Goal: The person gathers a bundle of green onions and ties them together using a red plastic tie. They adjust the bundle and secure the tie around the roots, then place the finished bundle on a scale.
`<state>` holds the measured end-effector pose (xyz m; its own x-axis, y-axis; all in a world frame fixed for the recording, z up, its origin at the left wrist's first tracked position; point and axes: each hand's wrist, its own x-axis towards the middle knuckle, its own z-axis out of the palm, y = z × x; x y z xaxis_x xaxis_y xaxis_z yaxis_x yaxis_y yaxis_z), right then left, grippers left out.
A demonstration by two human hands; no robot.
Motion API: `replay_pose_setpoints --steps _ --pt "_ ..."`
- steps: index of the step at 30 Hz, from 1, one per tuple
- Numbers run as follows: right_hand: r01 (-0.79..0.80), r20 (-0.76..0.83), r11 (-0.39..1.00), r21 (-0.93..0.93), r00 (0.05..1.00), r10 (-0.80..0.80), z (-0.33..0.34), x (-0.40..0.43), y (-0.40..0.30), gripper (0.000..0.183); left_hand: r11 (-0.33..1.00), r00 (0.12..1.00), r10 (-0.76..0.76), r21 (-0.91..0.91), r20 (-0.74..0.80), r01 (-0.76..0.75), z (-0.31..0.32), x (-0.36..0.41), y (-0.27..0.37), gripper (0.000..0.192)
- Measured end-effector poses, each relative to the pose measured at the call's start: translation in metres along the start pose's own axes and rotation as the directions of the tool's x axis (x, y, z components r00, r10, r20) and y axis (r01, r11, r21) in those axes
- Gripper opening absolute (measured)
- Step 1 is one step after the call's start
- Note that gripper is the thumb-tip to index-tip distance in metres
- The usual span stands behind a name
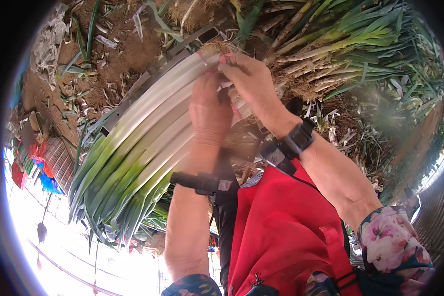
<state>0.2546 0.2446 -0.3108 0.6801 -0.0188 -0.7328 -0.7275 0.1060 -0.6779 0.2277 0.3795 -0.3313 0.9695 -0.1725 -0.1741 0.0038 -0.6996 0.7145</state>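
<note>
A bundle of long green onions point(163, 100) lies before me, white stalks toward the top and green leaves toward the lower left. A thin pink tie point(227, 58) runs at its root end. Between the thumb and fingers of my right hand point(254, 83) the tie is pinched. Close beside it, my left hand point(210, 111) is curled over the stalks at the tie, its fingertips partly hidden and blurred. A loose pink strand hangs by the left hand's edge. The bundle's roots point(216, 47) show just above my hands.
A metal frame point(127, 92) runs under the bundle's upper edge. Untrimmed green onions point(329, 55) with soil on their roots are heaped at the upper right. Leaf scraps point(78, 100) litter the soil at left. A crate point(59, 159) stands at far left. A red apron point(277, 218) covers my front.
</note>
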Motion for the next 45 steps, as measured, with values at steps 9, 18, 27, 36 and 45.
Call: replay_pose_setpoints --steps 9,18,27,36,45 --pt "0.023 -0.059 0.985 0.169 0.998 -0.013 0.008 -0.006 0.022 0.033 0.997 0.996 -0.045 0.065 -0.077 0.050 -0.006 -0.015 0.023 0.050" --pt "-0.126 0.078 0.934 0.334 0.991 0.106 -0.052 -0.044 0.011 0.046 0.834 0.979 0.140 0.514 0.150 -0.199 0.016 -0.015 -0.029 0.062" --pt "-0.123 -0.055 0.983 -0.138 0.992 0.117 -0.106 0.063 0.200 0.049 0.730 0.961 0.211 0.626 0.176 -0.275 0.027 -0.013 -0.039 0.072" --pt "-0.528 0.246 0.814 0.242 0.845 0.474 -0.074 0.098 0.236 0.062 0.694 0.965 0.201 0.670 0.170 -0.263 0.025 -0.023 -0.055 0.063" --pt "0.396 0.162 0.918 -0.023 0.908 -0.387 -0.089 0.084 0.262 0.045 0.664 0.972 0.143 0.709 0.189 -0.236 0.016 -0.020 -0.056 0.064"
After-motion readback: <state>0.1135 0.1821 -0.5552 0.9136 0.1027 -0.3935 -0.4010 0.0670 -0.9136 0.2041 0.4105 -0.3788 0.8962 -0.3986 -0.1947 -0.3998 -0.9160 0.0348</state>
